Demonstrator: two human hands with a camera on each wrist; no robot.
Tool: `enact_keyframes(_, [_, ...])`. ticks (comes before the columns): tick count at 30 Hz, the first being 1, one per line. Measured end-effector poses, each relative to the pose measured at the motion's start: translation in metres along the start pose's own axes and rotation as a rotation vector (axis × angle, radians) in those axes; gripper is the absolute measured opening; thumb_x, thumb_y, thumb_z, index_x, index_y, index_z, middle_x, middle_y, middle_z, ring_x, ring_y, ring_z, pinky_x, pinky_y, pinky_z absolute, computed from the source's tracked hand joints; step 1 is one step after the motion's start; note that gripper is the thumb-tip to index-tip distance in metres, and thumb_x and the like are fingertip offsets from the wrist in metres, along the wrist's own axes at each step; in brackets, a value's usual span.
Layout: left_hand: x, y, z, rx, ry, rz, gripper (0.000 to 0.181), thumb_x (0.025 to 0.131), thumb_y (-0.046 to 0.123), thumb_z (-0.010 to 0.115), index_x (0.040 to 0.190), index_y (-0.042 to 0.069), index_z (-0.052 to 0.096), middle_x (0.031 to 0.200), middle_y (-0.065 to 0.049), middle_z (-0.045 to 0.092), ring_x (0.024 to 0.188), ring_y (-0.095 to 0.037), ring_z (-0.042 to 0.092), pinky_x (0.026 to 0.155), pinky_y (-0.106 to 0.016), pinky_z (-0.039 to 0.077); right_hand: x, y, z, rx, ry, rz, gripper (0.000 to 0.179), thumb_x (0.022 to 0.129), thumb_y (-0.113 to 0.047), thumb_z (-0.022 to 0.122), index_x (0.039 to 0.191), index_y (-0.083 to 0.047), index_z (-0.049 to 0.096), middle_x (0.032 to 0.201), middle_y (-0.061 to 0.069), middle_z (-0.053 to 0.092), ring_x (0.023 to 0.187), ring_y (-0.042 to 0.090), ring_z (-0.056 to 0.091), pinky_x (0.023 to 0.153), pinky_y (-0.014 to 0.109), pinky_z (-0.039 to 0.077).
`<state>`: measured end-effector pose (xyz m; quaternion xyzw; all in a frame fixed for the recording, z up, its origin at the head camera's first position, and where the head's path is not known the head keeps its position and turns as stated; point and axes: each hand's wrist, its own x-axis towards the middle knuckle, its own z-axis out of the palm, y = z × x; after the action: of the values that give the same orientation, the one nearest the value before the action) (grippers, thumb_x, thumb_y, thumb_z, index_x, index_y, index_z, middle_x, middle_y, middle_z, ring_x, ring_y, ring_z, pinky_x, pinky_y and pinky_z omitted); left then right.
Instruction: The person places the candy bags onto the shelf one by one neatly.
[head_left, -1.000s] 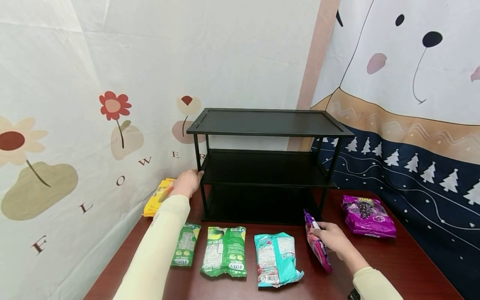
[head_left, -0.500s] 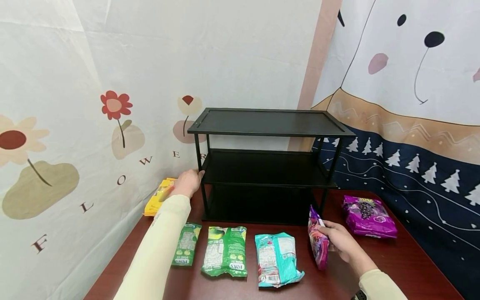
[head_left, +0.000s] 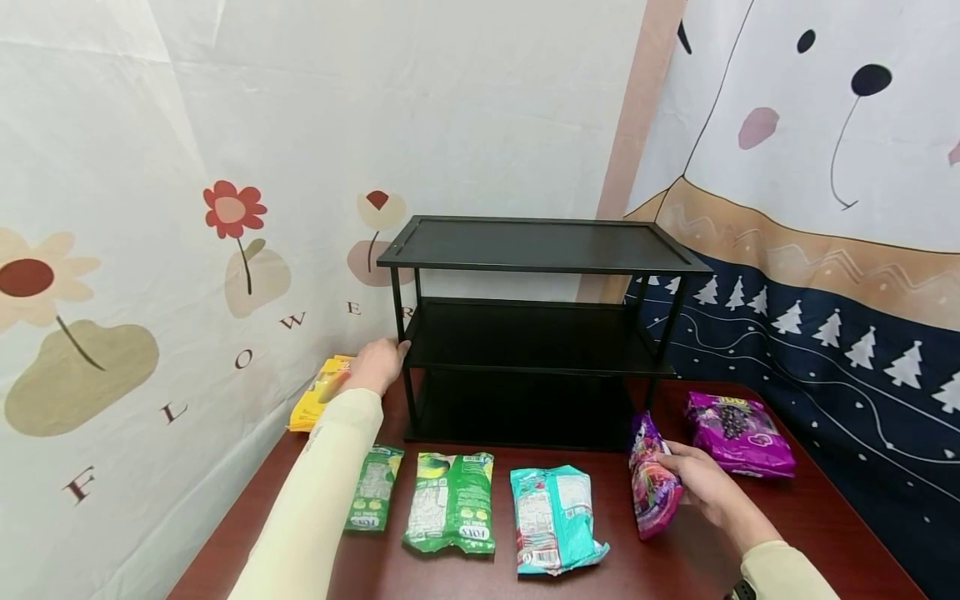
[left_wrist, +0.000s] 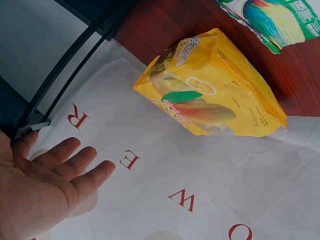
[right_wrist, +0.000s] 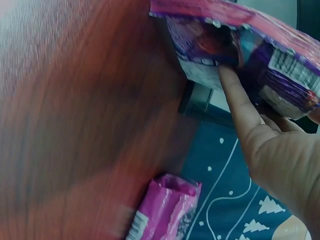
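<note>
My right hand (head_left: 708, 487) pinches a purple candy bag (head_left: 654, 483) by its right side, near the rack's front right corner. In the right wrist view the candy bag (right_wrist: 250, 55) shows a barcode, with a finger laid along it. My left hand (head_left: 377, 365) touches the left post of a black three-tier rack (head_left: 525, 333), thumb at the middle shelf's edge. In the left wrist view the fingers of the left hand (left_wrist: 55, 185) are extended and loosely spread. A yellow mango bag (head_left: 318, 396) lies behind the left forearm, partly covered by it.
Along the front lie a green bag (head_left: 372, 492) partly behind the left sleeve, another green bag (head_left: 452, 504) and a turquoise bag (head_left: 557, 521). A purple grape bag (head_left: 738, 433) lies right of the rack. Printed cloth hangs behind the dark red table (head_left: 832, 533).
The right hand has moved to the right with the purple candy bag and turned it so more of its face shows. The left hand stays at the rack's post.
</note>
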<state>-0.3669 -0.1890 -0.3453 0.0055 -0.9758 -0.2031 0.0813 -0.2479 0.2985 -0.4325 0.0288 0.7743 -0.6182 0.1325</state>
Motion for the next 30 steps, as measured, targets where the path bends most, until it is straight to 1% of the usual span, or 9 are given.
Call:
enact_keyframes(4, [-0.001,0.001,-0.001,-0.005,-0.008,0.0,0.04,0.109,0.033,0.037,0.101,0.002,0.061,0.104,-0.022,0.065,0.102,-0.043,0.06,0.086,-0.059,0.046,-0.001,-0.005,-0.007,-0.071,0.011,0.016,0.058,0.104,-0.017,0.042,0.147,0.016,0.021,0.122,0.025,0.061,0.103,0.026,0.065,0.088,0.053,0.052])
enact_keyframes(8, [-0.001,0.002,-0.002,-0.005,-0.009,-0.004,0.04,0.109,0.033,0.037,0.102,0.002,0.061,0.103,-0.021,0.065,0.101,-0.042,0.06,0.087,-0.058,0.046,-0.002,-0.006,-0.014,-0.144,0.029,0.024,0.059,0.105,-0.019,0.04,0.147,0.017,0.021,0.136,0.036,0.047,0.112,0.034,0.061,0.088,0.053,0.052])
enact_keyframes(12, [-0.003,0.004,-0.002,-0.009,-0.007,-0.011,0.039,0.109,0.033,0.037,0.1,0.002,0.061,0.101,-0.021,0.065,0.1,-0.042,0.06,0.087,-0.057,0.046,-0.002,-0.005,-0.019,-0.176,0.042,0.035,0.066,0.106,-0.031,0.043,0.146,0.017,0.024,0.141,0.038,0.04,0.116,0.038,0.057,0.087,0.052,0.053])
enact_keyframes(15, [-0.003,0.004,-0.002,-0.012,-0.009,-0.015,0.04,0.109,0.032,0.038,0.1,0.002,0.062,0.1,-0.021,0.064,0.099,-0.042,0.06,0.088,-0.058,0.046,-0.001,-0.005,-0.023,-0.197,0.041,0.051,0.073,0.104,-0.037,0.048,0.145,0.019,0.024,0.133,0.035,0.05,0.11,0.033,0.061,0.086,0.052,0.053])
enact_keyframes(18, [-0.004,0.004,-0.003,-0.017,-0.015,-0.018,0.04,0.109,0.033,0.037,0.101,0.002,0.062,0.101,-0.02,0.064,0.101,-0.042,0.059,0.088,-0.059,0.045,0.0,-0.006,-0.025,-0.201,0.036,0.068,0.072,0.104,-0.032,0.049,0.145,0.02,0.02,0.116,0.025,0.063,0.096,0.026,0.066,0.083,0.046,0.055])
enact_keyframes(21, [-0.002,0.003,-0.002,-0.019,-0.02,-0.02,0.04,0.109,0.033,0.037,0.101,0.003,0.062,0.101,-0.02,0.064,0.101,-0.042,0.059,0.087,-0.059,0.045,0.001,-0.006,-0.026,-0.177,0.032,0.075,0.067,0.105,-0.023,0.047,0.146,0.021,0.017,0.104,0.015,0.067,0.086,0.022,0.067,0.077,0.04,0.056])
enact_keyframes(23, [-0.001,0.003,-0.002,-0.018,-0.02,-0.021,0.04,0.109,0.033,0.037,0.102,0.003,0.062,0.102,-0.02,0.065,0.101,-0.042,0.059,0.086,-0.06,0.045,0.001,-0.006,-0.026,-0.166,0.036,0.079,0.065,0.105,-0.02,0.045,0.146,0.021,0.015,0.104,0.015,0.066,0.083,0.021,0.066,0.075,0.038,0.056])
enact_keyframes(27, [-0.001,0.001,-0.001,-0.018,-0.015,-0.029,0.04,0.108,0.034,0.038,0.1,0.004,0.063,0.102,-0.02,0.065,0.101,-0.042,0.06,0.087,-0.059,0.045,0.001,-0.004,-0.023,-0.192,0.05,0.078,0.062,0.105,-0.014,0.042,0.146,0.021,0.013,0.117,0.03,0.057,0.087,0.022,0.065,0.076,0.039,0.056])
enact_keyframes(30, [0.0,0.0,0.0,-0.02,-0.012,-0.028,0.041,0.108,0.035,0.037,0.099,0.004,0.063,0.101,-0.02,0.065,0.101,-0.042,0.06,0.086,-0.058,0.045,0.002,-0.002,-0.02,-0.261,0.066,0.045,0.059,0.104,-0.01,0.04,0.146,0.022,0.014,0.132,0.041,0.042,0.099,0.03,0.062,0.083,0.043,0.054])
